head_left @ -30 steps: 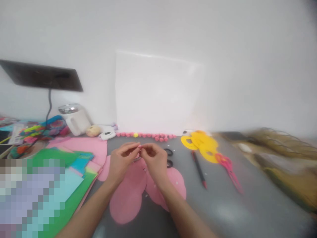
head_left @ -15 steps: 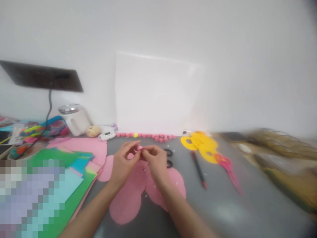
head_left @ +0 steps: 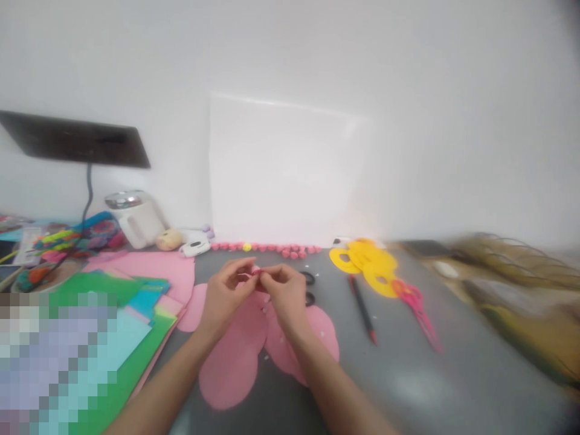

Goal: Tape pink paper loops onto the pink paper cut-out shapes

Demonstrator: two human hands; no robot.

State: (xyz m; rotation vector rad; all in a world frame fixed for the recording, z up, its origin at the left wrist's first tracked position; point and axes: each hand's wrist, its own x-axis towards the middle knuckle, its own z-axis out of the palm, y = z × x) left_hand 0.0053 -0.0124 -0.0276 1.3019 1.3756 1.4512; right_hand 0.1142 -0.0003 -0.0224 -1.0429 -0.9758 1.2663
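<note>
My left hand (head_left: 232,296) and my right hand (head_left: 284,295) meet above the table, fingertips pinched together on a small pink paper piece (head_left: 256,271). Most of that piece is hidden by the fingers, and its exact shape is blurred. Beneath the hands lies a large pink paper cutout with rounded lobes (head_left: 231,374), partly covered by my wrists. White specks dot its right lobe. Black scissor handles (head_left: 310,297) show just beyond my right hand; the blades are hidden. Farther back runs a row of small pink paper balls (head_left: 294,251) with one yellow ball (head_left: 247,247) among them.
Yellow paper rings (head_left: 369,260), a black pencil (head_left: 362,311) and pink scissors (head_left: 417,311) lie to the right. Coloured paper sheets (head_left: 136,338) are stacked at the left. A white mug (head_left: 138,223) stands behind them, and a white board (head_left: 285,175) is against the wall.
The whole view has shifted very slightly. Both hands keep nearly the same position, still pinching the small pink paper piece.
</note>
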